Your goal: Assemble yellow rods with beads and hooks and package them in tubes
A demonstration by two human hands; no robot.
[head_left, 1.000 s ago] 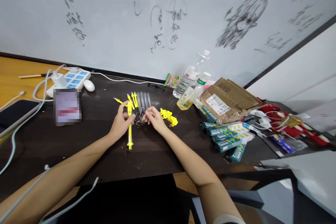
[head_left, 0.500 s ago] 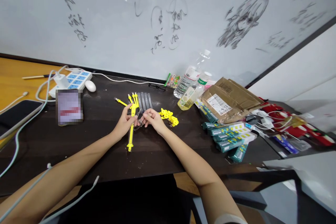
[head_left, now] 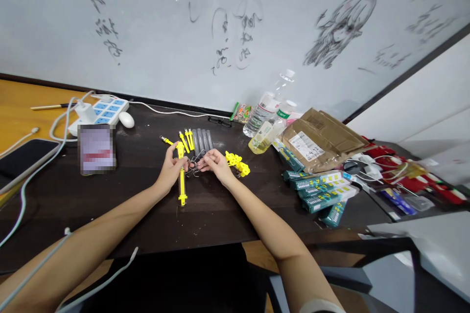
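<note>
My left hand (head_left: 169, 169) is closed around a long yellow plastic rod (head_left: 181, 183) that points toward me over the dark table (head_left: 121, 210). My right hand (head_left: 219, 165) pinches a tangle of thin metal wire hooks (head_left: 194, 163) between the two hands. Just beyond lie several grey tubes (head_left: 202, 139) and more yellow rods (head_left: 185, 139). A small heap of yellow plastic pieces (head_left: 237, 163) sits right of my right hand.
A blue-and-white power strip (head_left: 104, 110), a white mouse (head_left: 126, 119) and cables lie at the back left, a dark tablet (head_left: 22, 157) at far left. Bottles (head_left: 263, 112), a brown parcel (head_left: 318, 139), teal boxes (head_left: 318, 191) and red items (head_left: 411, 173) crowd the right.
The left hand has turned the yellow rod more upright and drawn it slightly left. The right hand has lifted the wire hooks a little away from it.
</note>
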